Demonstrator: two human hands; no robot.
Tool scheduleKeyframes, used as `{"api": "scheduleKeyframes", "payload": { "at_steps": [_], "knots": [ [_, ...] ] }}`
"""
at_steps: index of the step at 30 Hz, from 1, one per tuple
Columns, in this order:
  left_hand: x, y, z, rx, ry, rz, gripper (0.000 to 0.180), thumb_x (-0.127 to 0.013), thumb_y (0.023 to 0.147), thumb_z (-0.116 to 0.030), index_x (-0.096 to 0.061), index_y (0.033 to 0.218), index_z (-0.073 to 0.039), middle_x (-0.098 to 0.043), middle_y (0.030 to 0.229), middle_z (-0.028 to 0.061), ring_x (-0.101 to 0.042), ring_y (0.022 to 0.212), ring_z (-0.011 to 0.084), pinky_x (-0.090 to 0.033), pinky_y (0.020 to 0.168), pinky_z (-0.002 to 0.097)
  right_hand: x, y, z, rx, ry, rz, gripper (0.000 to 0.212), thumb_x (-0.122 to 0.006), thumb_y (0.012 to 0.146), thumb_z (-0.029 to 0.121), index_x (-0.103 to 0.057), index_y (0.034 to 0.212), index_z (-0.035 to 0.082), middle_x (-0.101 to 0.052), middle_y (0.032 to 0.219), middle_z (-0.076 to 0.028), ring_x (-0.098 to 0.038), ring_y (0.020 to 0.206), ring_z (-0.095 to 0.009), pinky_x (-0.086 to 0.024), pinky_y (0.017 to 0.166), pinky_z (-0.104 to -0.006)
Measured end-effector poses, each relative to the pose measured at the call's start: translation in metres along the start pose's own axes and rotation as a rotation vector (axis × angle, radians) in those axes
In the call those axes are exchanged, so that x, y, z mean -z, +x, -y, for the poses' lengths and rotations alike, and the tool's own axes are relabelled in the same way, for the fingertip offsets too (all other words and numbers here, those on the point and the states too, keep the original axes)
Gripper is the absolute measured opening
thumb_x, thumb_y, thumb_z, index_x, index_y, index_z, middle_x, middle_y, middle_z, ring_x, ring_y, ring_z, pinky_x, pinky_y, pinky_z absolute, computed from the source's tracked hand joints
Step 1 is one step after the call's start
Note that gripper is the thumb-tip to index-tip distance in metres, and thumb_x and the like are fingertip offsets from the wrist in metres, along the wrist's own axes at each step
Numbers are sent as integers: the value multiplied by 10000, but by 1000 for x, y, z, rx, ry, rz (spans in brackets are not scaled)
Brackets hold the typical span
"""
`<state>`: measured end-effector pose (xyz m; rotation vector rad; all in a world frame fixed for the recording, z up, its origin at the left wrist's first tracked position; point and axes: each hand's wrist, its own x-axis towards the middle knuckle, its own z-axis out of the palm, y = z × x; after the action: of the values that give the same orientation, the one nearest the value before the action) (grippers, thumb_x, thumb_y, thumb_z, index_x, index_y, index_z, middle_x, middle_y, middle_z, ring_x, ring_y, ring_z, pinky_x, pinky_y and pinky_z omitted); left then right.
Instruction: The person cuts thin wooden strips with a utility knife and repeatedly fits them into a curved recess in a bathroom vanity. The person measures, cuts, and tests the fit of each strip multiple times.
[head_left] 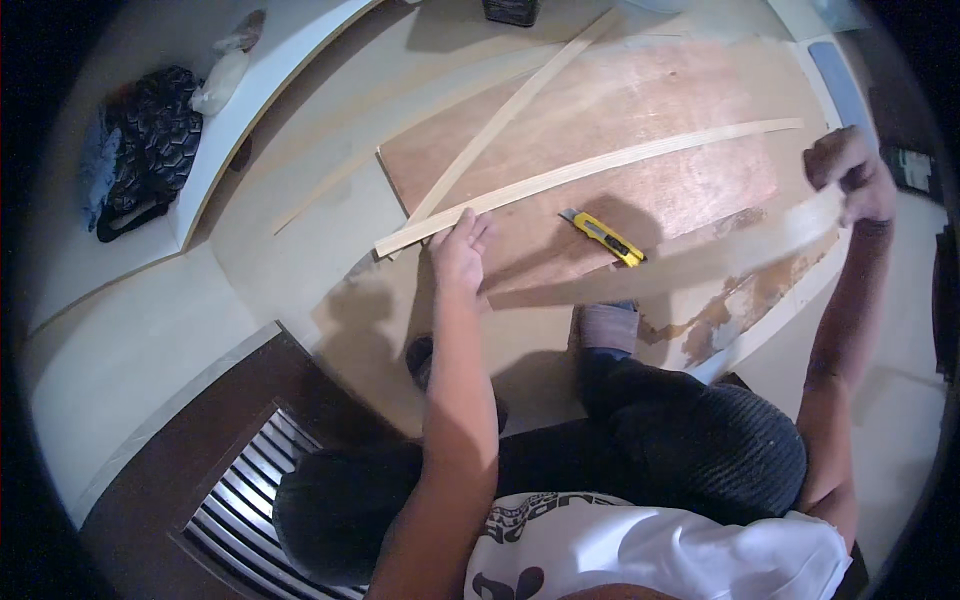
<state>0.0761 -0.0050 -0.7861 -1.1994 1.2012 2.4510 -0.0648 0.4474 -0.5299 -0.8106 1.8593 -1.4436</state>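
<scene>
At ten o'clock, a black quilted bag (150, 140) lies on a white shelf (225, 130), apart from the work. Just above centre, the left hand (460, 252) has its fingers against the lower edge of the upper slat (590, 175), apparently to steady it; I cannot tell whether they pinch. That slat points to half past two, crossing over a diagonal slat (510, 110) that points between one and two. At two o'clock, a yellow cutter (605, 238) rests on a reddish board (650, 130), presumably laid there to free both hands. Toward half past two, the blurred right hand (855, 180) clenches a broad pale strip (740, 245), seemingly holding its end raised.
</scene>
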Motion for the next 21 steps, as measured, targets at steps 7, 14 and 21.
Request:
{"api": "scheduleKeyframes", "payload": {
  "at_steps": [7, 14, 21],
  "knots": [
    [5, 7, 0, -101, -60, -114, 328, -607, 915, -130, -495, 1189, 10, -584, 1147, 145, -611, 1037, 285, -511, 880, 388, -4, 9, -26, -85, -80, -424, 253, -617, 833, 259, -650, 926, 26, -640, 934, -88, -596, 823, -191, -487, 729, -290],
    [3, -1, 7, -204, -117, -146, 355, -549, 939, -108, -440, 1235, 56, -544, 1166, 182, -578, 1074, 325, -501, 934, 441, -100, 103, -142, -383, -650, -71, 201, -683, 821, 194, -710, 923, 22, -682, 821, -145, -653, 760, -269, -515, 714, -368],
    [17, 11, -10, -265, -249, -125, 296, -490, 963, -139, -449, 1218, 4, -567, 1165, 194, -585, 1051, 301, -502, 898, 444, -91, 95, -189, -292, -815, -156, 196, -640, 816, 180, -710, 964, 73, -652, 873, -162, -635, 813, -344, -505, 710, -394]
  ]
}}
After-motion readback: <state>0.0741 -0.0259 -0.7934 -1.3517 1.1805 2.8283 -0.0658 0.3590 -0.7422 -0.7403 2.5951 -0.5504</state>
